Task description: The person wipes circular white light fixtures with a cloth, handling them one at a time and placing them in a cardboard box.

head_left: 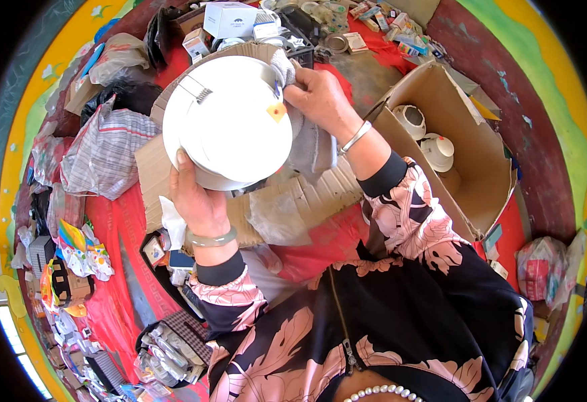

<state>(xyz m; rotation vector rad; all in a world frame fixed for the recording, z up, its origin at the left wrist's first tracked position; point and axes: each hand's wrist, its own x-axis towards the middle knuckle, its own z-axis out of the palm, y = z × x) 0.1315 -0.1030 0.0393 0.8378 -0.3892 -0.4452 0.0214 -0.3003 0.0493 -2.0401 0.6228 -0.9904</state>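
A white round lamp fixture is held up between the two hands, above an open cardboard box. The left hand grips it from the near-left side, thumb laid over the rim and the other fingers out of sight underneath. The right hand is at the far-right edge, thumb and fingers pinching a grey cloth that touches the rim and hangs down just below that hand.

The fixture's broad white side faces up toward the wearer's head. Its outline is nearly round, so no clear long axis shows across that side; its underside is hidden. A wire spring clip sits beyond the left hand, its prongs pointing left and away from the wearer. A small yellow-orange tag lies on the white surface just beside the right hand's fingertips.

Nearer the wearer than the right hand, between the two wrists, a clear plastic sheet lies over the cardboard. To the right of the right hand, well apart from it, stands a deep carton; inside are two white cup-shaped fixtures. Left of the left hand is a checked woven bag, with red sheeting nearer the wearer.
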